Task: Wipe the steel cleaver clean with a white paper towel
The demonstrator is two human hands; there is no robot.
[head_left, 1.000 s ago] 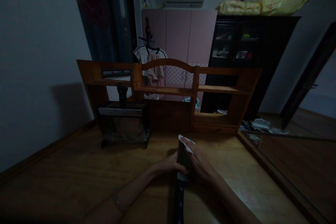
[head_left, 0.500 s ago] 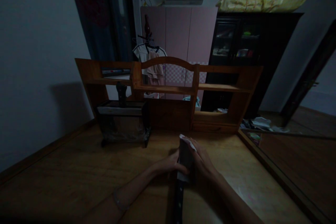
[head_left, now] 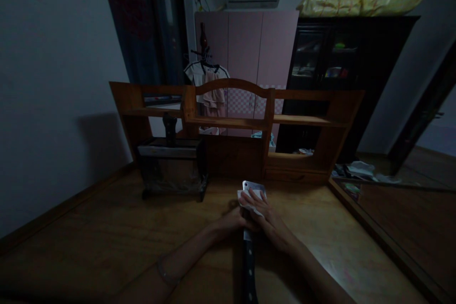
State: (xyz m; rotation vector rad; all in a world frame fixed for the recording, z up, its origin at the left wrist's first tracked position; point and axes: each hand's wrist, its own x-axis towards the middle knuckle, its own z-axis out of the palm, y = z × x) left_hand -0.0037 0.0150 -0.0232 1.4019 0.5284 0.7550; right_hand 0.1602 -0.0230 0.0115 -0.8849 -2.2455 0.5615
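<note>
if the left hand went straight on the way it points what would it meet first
Likely the right hand, just across the cleaver that the left hand grips; whether the two hands touch is unclear in this dim view.

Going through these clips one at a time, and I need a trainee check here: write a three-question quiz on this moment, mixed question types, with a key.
1. Multiple choice: which hand lies over the thin white cloth or tissue on the silver-bladed, black-handled cleaver?
A) left
B) right hand
C) neither
2. True or false: the cleaver's handle points toward the top of the picture.
3. Fill the gap: in the picture, the black-framed, box-shaped stand is to the ___ of the cleaver.

Key:
1. B; its fingers are spread over the white piece.
2. False; it points toward the bottom of the picture.
3. Left.
</note>
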